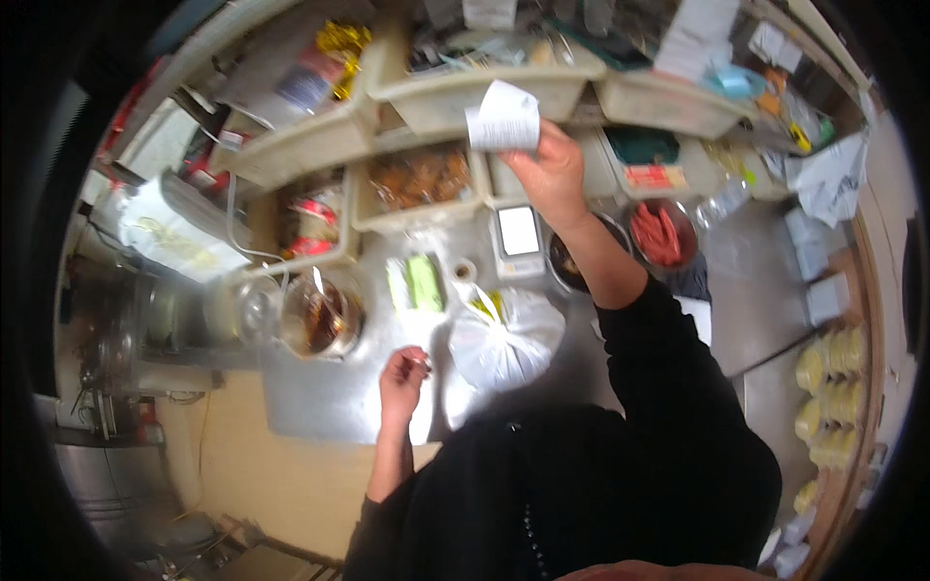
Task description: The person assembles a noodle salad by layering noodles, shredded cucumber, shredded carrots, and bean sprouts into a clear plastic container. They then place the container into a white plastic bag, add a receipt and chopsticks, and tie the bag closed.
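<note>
My right hand [552, 169] is raised over the back of the table, with a curled white paper slip [504, 121] pinched between thumb and fingers. Low over the table's front, my left hand [402, 373] is closed with curled fingers; a small pale bit shows at the fingertips, too blurred to name. Just right of that hand sits a knotted white plastic bag [509, 344], its contents hidden. Behind the left hand lies a light green packet [421, 283]. A small roll [465, 270] stands between the packet and a scale-like device with a white panel [518, 237].
Left on the metal table [310, 397] stands a clear tub with dark brown contents [322, 315]. A bowl with a red item [661, 232] and a dark bowl [572, 266] stand back right. Plastic bins [417, 208] line the back; a loaded shelf [494, 97] hangs above. Stacked yellowish containers [828, 387] are at right.
</note>
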Demonstrator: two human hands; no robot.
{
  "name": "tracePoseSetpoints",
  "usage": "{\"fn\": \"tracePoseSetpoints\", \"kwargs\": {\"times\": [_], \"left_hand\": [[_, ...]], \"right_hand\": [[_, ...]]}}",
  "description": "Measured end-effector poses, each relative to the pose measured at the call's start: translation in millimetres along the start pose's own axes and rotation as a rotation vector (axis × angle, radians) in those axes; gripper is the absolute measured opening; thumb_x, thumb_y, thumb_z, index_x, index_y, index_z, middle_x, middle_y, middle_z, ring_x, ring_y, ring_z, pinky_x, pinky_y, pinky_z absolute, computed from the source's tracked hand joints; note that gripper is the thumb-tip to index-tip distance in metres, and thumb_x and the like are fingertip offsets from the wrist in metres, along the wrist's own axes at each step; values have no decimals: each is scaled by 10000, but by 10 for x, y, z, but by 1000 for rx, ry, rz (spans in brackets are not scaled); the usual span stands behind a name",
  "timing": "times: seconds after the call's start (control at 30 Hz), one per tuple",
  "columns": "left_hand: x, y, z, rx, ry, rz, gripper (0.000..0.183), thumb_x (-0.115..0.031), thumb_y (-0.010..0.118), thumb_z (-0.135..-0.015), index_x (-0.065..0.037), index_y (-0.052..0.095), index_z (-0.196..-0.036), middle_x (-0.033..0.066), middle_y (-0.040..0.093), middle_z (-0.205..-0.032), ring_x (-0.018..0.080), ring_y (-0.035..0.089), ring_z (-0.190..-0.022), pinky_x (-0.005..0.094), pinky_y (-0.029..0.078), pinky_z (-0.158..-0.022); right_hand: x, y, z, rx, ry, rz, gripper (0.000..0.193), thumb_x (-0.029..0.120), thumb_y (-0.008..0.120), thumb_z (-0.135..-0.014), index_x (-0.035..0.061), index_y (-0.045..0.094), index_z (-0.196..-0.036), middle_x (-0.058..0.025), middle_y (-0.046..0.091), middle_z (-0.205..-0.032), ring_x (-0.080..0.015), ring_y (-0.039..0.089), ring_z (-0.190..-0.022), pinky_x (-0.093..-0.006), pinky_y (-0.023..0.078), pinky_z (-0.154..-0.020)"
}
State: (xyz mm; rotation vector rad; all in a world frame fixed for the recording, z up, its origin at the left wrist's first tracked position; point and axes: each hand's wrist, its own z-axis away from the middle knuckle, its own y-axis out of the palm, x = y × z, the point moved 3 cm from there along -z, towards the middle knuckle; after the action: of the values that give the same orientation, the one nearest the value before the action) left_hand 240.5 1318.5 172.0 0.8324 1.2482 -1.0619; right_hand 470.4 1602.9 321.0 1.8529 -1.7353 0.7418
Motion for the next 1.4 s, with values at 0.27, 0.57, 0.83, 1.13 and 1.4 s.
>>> {"fn": "tracePoseSetpoints", "kwargs": {"times": [0.27, 0.57, 0.83, 1.13, 1.4], "left_hand": [[-22, 286, -44, 83, -64, -88, 153, -35, 559, -923, -23, 574, -1075, 57, 637, -962, 139, 620, -780, 271, 508, -704], [-40, 350, -51, 96, -113, -70, 118, -34, 552, -926, -22, 581, -1040, 29, 622, -938, 112, 601, -770, 255, 505, -712], [-147, 451, -74, 135, -88, -88, 108, -57, 560, -932, -26, 583, -1033, 30, 621, -935, 107, 596, -764, 252, 500, -711], [-184, 617, -61, 191, -89, -80, 110, -61, 564, -931, -16, 579, -1030, 35, 614, -921, 108, 594, -763, 253, 499, -708], [-244, 678, -62, 212, -98, -120, 114, -66, 567, -931, -20, 577, -1036, 34, 615, -929, 111, 598, -771, 253, 498, -706]], "right_hand": [[-1241, -34, 1567, 287, 238, 173, 195, -43, 690, -688, -2, 661, -876, -143, 662, -933, -285, 630, -925, -336, 492, -830], [-1248, -37, 1725, 308, 394, 101, 149, 74, 710, -756, -16, 611, -824, -157, 612, -766, -270, 593, -670, -327, 476, -648], [-421, -155, 1208, 256, 478, -273, 159, 2, 661, -829, 0, 673, -987, -34, 702, -924, -81, 618, -870, -255, 495, -785], [14, -364, 981, 257, 461, -263, 152, -38, 637, -837, -11, 677, -981, -61, 697, -972, -121, 641, -882, -279, 512, -795], [39, -435, 964, 149, 493, -370, 200, 30, 641, -854, -30, 652, -1045, -70, 702, -937, -93, 623, -849, -270, 510, -760]]}}
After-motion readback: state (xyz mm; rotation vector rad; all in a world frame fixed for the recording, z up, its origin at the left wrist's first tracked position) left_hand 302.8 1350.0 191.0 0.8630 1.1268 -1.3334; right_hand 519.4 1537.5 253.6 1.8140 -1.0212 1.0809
